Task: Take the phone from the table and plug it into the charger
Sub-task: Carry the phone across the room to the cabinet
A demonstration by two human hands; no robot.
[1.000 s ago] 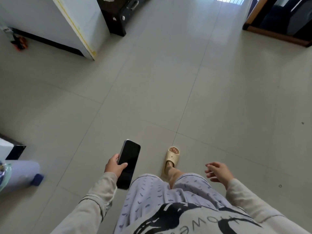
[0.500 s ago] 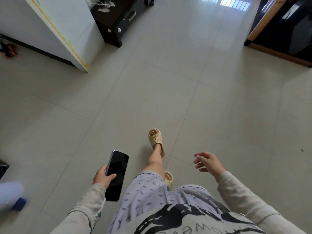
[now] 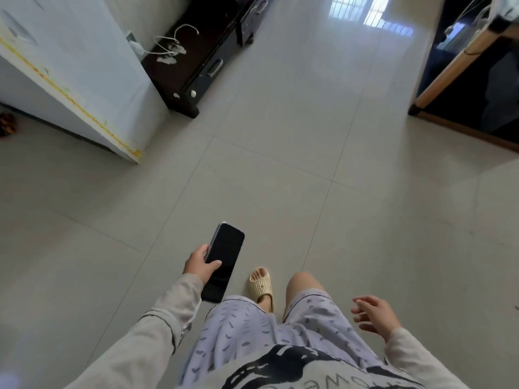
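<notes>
Phone (image 3: 223, 262) clamped in left hand (image 3: 200, 265), thumb across glass; right hand (image 3: 373, 315) loose, empty. Likely light, rigid, slippery, fragile; best gripped by long edges toward far-left charger cable (image 3: 168, 43).

Head-height view, forward-down at floor (image 3: 280, 164)

Black phone (image 3: 223, 262) (screen dark, facing up); white charger cable (image 3: 168, 44) on dark cabinet (image 3: 202, 51).
</notes>
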